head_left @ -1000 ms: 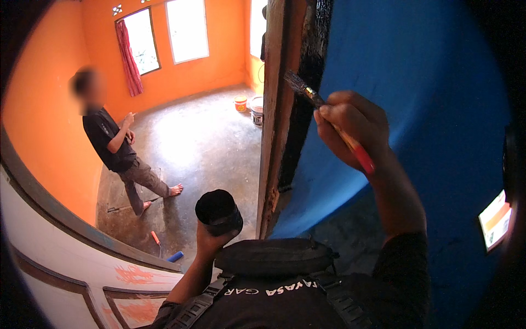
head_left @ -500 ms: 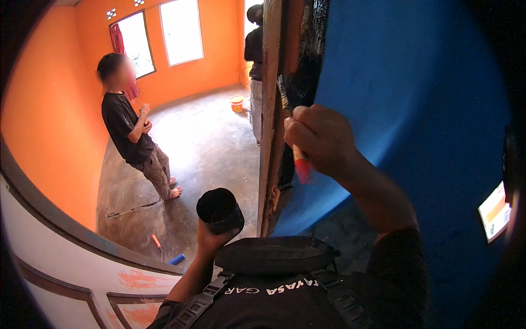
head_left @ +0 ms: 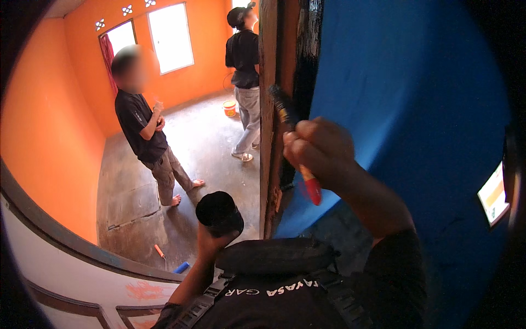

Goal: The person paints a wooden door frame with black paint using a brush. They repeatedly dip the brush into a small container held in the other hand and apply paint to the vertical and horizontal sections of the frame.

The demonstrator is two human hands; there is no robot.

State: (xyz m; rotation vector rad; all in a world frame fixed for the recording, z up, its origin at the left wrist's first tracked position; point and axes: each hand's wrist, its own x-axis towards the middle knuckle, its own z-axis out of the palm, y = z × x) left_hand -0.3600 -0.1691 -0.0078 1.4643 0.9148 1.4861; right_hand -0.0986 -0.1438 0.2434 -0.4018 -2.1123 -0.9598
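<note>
My right hand (head_left: 320, 143) is closed round the handle of a paintbrush (head_left: 310, 186) with a red end. Its dark bristles point up and left, close to the wooden door frame (head_left: 268, 181); whether they touch it I cannot tell. Black paint (head_left: 307, 60) covers the upper part of the frame beside the blue wall, while the edge nearer the room is brown. Lower down, my left hand (head_left: 212, 239) grips a black, open-topped cup-like container (head_left: 220, 214). The inside of the container looks dark, and its contents cannot be made out.
A person in a dark shirt (head_left: 139, 123) stands barefoot in the orange room. Another person (head_left: 244, 60) is just beyond the frame, near an orange bucket (head_left: 229, 108). A paint roller (head_left: 181, 267) lies on the floor by the white panelled door (head_left: 109, 296). The blue wall (head_left: 416, 120) rises at right.
The brush has tilted further, its bristles swinging left and its red end moving right and down. The far person has stepped left into fuller view. My left hand still holds the container.
</note>
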